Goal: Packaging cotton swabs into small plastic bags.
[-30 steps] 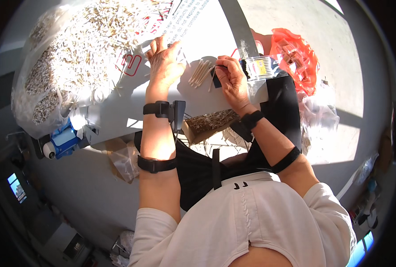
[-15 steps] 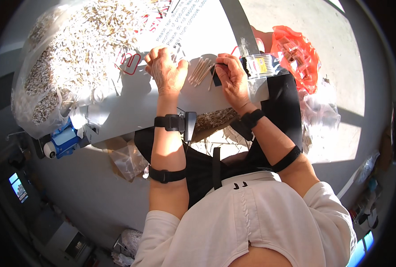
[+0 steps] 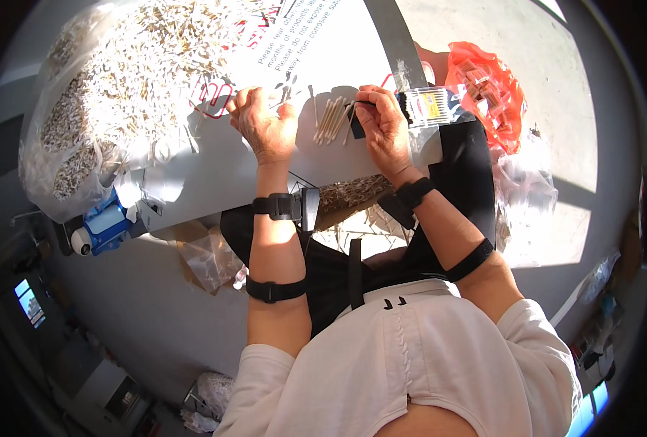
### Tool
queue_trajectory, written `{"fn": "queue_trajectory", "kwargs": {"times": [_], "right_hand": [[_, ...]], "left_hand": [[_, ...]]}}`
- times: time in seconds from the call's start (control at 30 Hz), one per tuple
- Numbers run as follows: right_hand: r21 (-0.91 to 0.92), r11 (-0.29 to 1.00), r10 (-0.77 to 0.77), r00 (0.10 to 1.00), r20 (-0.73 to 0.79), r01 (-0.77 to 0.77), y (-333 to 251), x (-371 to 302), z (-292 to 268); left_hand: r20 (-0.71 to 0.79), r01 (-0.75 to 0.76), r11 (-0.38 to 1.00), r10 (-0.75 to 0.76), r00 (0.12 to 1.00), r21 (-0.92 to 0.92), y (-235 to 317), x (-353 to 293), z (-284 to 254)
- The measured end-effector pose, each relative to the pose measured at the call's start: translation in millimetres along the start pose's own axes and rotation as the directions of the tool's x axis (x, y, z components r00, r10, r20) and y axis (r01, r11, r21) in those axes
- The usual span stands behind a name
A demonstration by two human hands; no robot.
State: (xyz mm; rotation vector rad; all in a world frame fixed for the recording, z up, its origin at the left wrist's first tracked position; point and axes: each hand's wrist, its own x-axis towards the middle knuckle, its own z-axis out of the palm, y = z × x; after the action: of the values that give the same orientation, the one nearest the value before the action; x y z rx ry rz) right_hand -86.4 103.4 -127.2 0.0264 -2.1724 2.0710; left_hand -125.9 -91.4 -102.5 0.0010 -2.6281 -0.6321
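Note:
Over the table, my left hand (image 3: 267, 130) has its fingers bent and its thumb apart from them, with nothing visible between. It is between a heap of swabs at the left and a small row of cotton swabs (image 3: 330, 120) lying side by side. My right hand (image 3: 385, 131) is closed, thumb against fingers, at the right end of that row. A small dark piece (image 3: 358, 124) shows by its fingertips, but what the fingers grip is not clear. Just right of it lies a clear packet of swabs (image 3: 429, 107) with a yellow label.
A large clear bag (image 3: 36, 138) with heaped swabs (image 3: 141, 73) covers the table's left side. The printed white table (image 3: 214, 171) has a red plastic bag (image 3: 509, 95) of small packs beyond its right edge. A blue and white device (image 3: 105, 227) sits below the left edge.
My left hand has shifted a little left and nearer to me, uncovering a lone swab left of the row. My right hand stays closed at nearly the same place.

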Motion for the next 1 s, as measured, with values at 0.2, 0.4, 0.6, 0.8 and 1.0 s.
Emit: {"fn": "queue_trajectory", "kwargs": {"times": [0.2, 0.4, 0.6, 0.8, 1.0], "right_hand": [[-0.014, 1.0, 0.0, 1.0, 0.0, 0.0, -0.1, 0.3, 0.6], [-0.022, 1.0, -0.006, 1.0, 0.002, 0.006, -1.3, 0.2, 1.8], [-0.023, 1.0, -0.005, 1.0, -0.007, 0.005, -0.8, 0.5, -0.4], [-0.024, 0.999, -0.03, 0.999, -0.027, 0.03, 0.1, 1.3, 1.8], [-0.019, 0.999, -0.035, 0.999, -0.018, 0.035, -1.4, 0.4, 2.6]], "left_hand": [[0.128, 0.007, 0.985, -0.029, 0.991, 0.172, -1.5, -4.6, -6.7], [0.26, -0.037, 0.98, -0.015, 0.965, 0.194, 4.5, -11.9, 3.4], [0.136, 0.035, 0.998, -0.041, 0.99, 0.052, 4.9, -6.2, -5.9], [0.258, 0.066, 0.989, -0.098, 0.961, 0.132, -38.4, 4.6, -30.2], [0.25, -0.093, 0.98, 0.047, 0.967, 0.178, -56.9, 1.3, -28.3]]}}
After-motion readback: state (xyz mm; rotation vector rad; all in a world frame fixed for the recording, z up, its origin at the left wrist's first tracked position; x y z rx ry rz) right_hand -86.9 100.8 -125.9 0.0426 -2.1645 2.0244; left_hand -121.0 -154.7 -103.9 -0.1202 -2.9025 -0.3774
